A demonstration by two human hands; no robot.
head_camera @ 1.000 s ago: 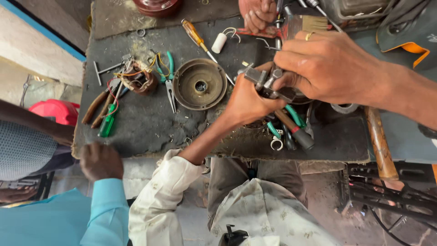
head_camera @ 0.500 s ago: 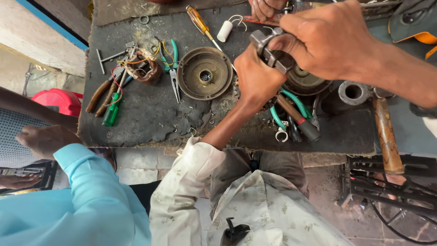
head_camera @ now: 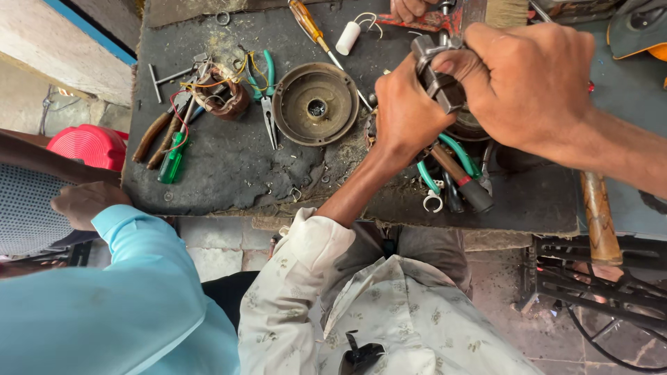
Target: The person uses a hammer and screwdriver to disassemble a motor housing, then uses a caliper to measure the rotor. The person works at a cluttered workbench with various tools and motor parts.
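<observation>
My left hand point(head_camera: 406, 111) and my right hand point(head_camera: 528, 83) are both closed around a grey metal part point(head_camera: 438, 73) above the dark workbench point(head_camera: 229, 173). The left hand grips it from the left; the right hand covers it from the right, thumb pressed on top. Directly beneath sits a round motor housing point(head_camera: 467, 126), mostly hidden by the hands. Green-handled pliers and a dark-handled tool point(head_camera: 462, 177) lie just below my hands.
A round metal end cover point(head_camera: 316, 104), green pliers point(head_camera: 267, 97), a copper-wound coil point(head_camera: 222, 94), a green screwdriver point(head_camera: 172, 156) and a white cylinder point(head_camera: 347, 38) lie to the left. A wooden-handled hammer point(head_camera: 601, 215) is right. A co-worker's blue sleeve point(head_camera: 139, 292) and hand point(head_camera: 87, 201) are lower left.
Both hands with the metal part have shifted up and right in view, the right hand now wrapping it more fully. The co-worker's blue sleeve has come further into view.
</observation>
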